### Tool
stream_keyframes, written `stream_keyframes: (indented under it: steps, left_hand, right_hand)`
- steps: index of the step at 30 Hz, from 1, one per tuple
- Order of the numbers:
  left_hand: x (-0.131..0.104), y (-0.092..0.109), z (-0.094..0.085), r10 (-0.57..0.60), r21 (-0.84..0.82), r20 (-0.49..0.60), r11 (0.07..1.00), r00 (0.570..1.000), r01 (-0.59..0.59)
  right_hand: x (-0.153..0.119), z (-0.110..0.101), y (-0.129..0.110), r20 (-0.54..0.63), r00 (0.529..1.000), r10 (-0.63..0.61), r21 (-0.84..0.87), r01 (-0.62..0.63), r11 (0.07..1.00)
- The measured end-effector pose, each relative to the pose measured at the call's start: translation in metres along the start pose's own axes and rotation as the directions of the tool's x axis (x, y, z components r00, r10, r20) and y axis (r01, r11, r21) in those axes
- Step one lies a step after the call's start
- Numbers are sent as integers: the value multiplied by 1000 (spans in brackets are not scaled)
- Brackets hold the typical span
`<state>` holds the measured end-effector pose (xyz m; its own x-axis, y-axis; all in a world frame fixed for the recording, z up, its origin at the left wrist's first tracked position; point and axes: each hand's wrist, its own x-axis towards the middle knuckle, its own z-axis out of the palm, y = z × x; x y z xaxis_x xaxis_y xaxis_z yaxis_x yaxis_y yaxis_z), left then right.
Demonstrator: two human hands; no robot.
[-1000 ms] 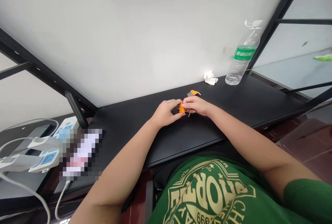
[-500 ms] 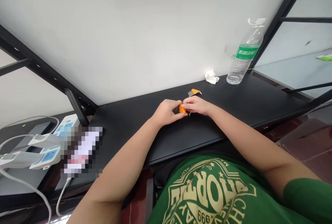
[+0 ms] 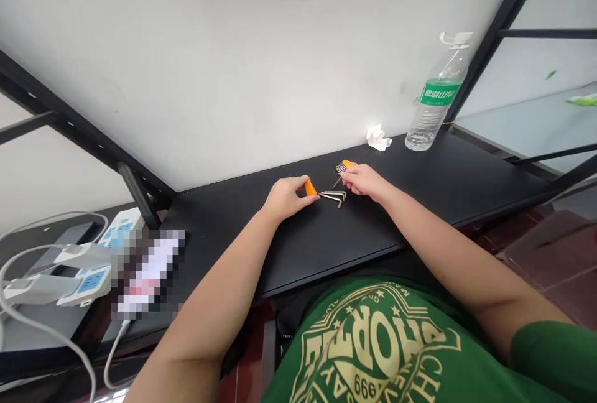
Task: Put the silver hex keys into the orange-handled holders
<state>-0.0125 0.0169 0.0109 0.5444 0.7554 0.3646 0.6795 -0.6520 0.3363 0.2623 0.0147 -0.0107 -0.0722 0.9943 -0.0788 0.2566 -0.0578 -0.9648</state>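
Observation:
Over the black tabletop (image 3: pixel 224 216), my left hand (image 3: pixel 288 198) pinches an orange holder (image 3: pixel 310 188) between thumb and fingers. Several L-shaped metal keys (image 3: pixel 333 195) stick out of it to the right, their bent ends toward my right hand (image 3: pixel 364 180). That hand is closed on a thin metal key (image 3: pixel 336 183), which slants down to the left from its fingertips. Just behind these fingers lies a second orange holder (image 3: pixel 349 163) with a row of metal keys, partly covered by the hand.
Crumpled white tissue (image 3: pixel 379 138) and a clear bottle with a green label (image 3: pixel 433 104) stand near the wall. On the left are a power strip (image 3: pixel 96 280) with plugs and cables, and a blurred phone (image 3: pixel 152 272). Black metal frames rise at both sides.
My hands have moved apart, the left one slightly left with the orange holder. The right one now has a thin key in its fingers, away from the holder. The holder's other keys have come into view.

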Motion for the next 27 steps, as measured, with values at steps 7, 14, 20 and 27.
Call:
stream_keyframes:
  steps: [7,14,20,27]
  left_hand:
    - [0,-3,2,-20,-16,-4,1000,1000,20]
    - [-1,-2,0,-37,-26,18,999,999,38]
    - [0,0,0,-45,-45,33,998,998,46]
    - [1,2,1,-34,-49,44,998,998,36]
  right_hand:
    - [-3,-5,1,-53,994,-94,-689,32,724]
    - [-6,-11,-5,-24,999,37,-807,-41,589]
    - [-5,-24,-4,-58,997,42,-813,-72,578]
    - [0,-23,7,183,949,-258,-739,306,601]
